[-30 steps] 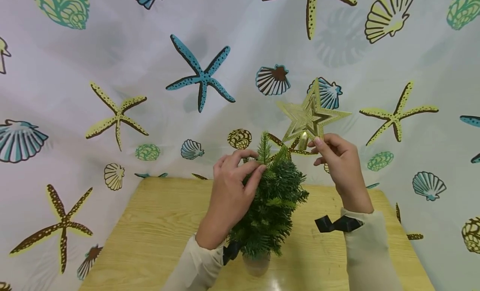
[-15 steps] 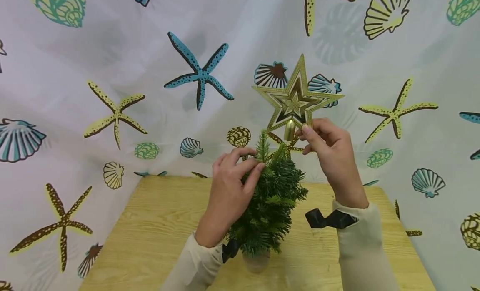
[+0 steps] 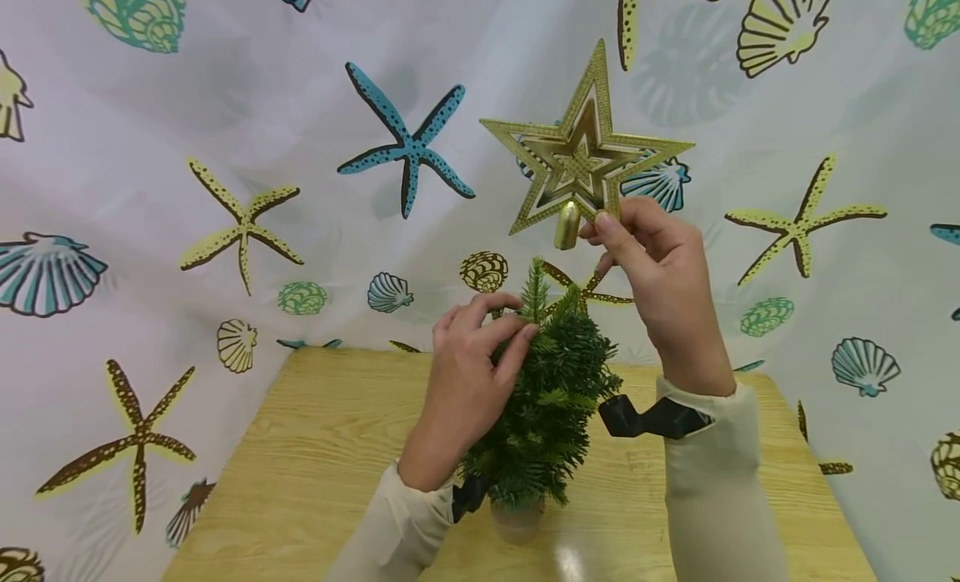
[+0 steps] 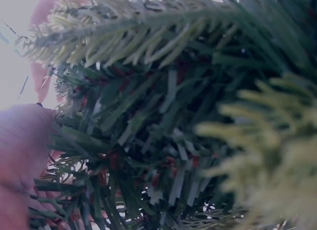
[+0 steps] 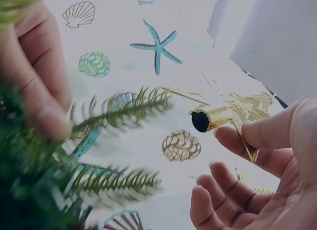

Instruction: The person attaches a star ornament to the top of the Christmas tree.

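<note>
A gold star tree topper [image 3: 577, 157] is pinched at its lower right point by my right hand [image 3: 660, 273], thumb in front. Its short gold tube points down, above and just right of the tree's top sprig [image 3: 535, 290]. In the right wrist view, the open dark end of the topper's tube [image 5: 200, 121] faces the sprig's tip, apart from it. With thumb and fingers, my left hand [image 3: 476, 369] pinches the base of that sprig on the small artificial Christmas tree [image 3: 543, 415]. Green needles fill most of the left wrist view, the hand [image 4: 22, 155] at its left edge.
The tree stands in a round pot [image 3: 517, 522] on a light wooden table [image 3: 337, 449]. Behind it and at both sides hangs a white curtain [image 3: 420, 257] printed with starfish and shells. Black straps [image 3: 656, 417] sit at both wrists.
My right hand has raised the star topper and brought it left, from beside the tree to above its tip. The left hand keeps its place at the sprig.
</note>
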`<state>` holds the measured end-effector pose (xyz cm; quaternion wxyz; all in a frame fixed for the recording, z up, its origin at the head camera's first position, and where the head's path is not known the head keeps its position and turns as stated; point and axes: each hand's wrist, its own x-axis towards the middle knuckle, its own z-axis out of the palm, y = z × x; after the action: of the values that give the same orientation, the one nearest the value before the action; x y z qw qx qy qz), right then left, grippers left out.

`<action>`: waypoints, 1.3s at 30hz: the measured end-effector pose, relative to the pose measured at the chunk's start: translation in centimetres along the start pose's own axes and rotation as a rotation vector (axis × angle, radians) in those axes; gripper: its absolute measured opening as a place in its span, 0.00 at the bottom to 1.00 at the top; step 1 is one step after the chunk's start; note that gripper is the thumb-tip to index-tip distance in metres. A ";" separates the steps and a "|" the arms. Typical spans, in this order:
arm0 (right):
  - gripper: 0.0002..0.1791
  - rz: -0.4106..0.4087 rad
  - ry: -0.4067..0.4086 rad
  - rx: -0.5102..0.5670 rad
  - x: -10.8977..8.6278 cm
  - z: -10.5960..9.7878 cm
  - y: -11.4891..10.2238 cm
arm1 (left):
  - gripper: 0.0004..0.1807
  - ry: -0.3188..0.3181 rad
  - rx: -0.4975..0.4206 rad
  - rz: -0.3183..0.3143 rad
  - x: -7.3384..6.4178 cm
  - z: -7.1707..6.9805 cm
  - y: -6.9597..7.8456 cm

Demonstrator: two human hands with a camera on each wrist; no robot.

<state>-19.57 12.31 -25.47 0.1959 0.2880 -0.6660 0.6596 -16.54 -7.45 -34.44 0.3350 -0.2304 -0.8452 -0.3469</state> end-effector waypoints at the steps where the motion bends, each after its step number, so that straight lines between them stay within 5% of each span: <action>1: 0.11 -0.009 -0.004 -0.002 0.1 0.1 -0.2 | 0.10 -0.001 0.001 0.001 0.0 0.0 0.0; 12: 0.10 -0.070 -0.045 0.018 0.6 1.4 -0.9 | 0.09 0.005 0.009 0.000 0.0 0.1 0.0; 39: 0.08 -0.004 -0.105 -0.005 -0.1 1.7 1.0 | 0.10 0.003 -0.015 -0.024 -0.1 0.1 -0.2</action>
<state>-19.95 10.56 -26.41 0.1628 0.3233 -0.6762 0.6416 -16.66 -7.45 -34.63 0.3303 -0.2223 -0.8448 -0.3576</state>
